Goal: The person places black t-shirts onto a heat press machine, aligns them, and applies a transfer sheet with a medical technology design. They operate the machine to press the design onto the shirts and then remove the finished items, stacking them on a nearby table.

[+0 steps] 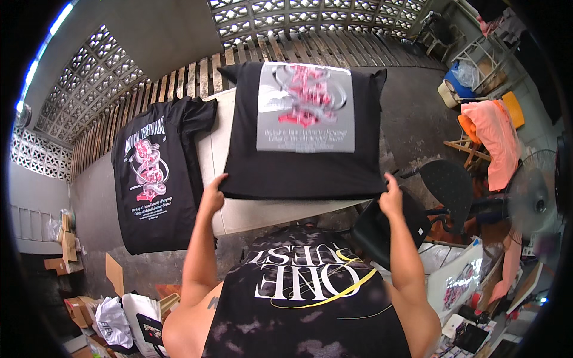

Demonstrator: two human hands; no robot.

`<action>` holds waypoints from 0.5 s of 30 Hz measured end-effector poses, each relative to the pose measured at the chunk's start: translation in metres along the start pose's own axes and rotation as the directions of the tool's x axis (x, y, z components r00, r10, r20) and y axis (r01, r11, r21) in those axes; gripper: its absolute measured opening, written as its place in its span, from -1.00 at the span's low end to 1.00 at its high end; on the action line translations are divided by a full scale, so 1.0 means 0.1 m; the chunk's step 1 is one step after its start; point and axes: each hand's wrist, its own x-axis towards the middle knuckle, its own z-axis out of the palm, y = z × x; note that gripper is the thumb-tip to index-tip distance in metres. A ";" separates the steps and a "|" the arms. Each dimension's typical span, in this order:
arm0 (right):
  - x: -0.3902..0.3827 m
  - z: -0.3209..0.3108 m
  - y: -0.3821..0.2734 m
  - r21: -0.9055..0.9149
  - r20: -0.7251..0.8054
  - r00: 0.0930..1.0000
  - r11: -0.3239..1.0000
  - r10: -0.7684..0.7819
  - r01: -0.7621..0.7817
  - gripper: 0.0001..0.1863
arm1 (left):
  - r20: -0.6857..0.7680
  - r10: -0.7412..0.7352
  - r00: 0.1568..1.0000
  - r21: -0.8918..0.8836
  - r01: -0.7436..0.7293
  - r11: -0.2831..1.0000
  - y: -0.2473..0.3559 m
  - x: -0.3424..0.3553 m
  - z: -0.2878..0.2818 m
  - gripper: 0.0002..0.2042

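Note:
A black T-shirt [298,176] lies spread over the white tabletop [256,215] in front of me. A glossy grey rectangular sheet [305,142] with a pink and silver design sits on its upper middle. My left hand [213,191] pinches the shirt's near left corner. At the near right corner my right hand [391,196] grips the hem between thumb and fingers. The hem is stretched fairly straight between both hands. Left of it, a second black T-shirt [179,206] with a similar pink design and white lettering lies flat, its sleeve over the table's left side.
A black office chair [444,191] stands close on the right, beside a fan [537,197]. Orange cloth [492,137] hangs over a wooden stand there. Slatted wooden pallets [334,51] line the far wall. Boxes and a white plastic bag [113,322] crowd the lower left.

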 end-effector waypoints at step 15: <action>0.35 -0.60 -1.54 0.173 -0.409 0.828 0.859 -0.383 0.483 -0.31 | -0.481 0.235 0.844 -0.285 -0.404 0.869 1.23 0.94 -0.97 -0.31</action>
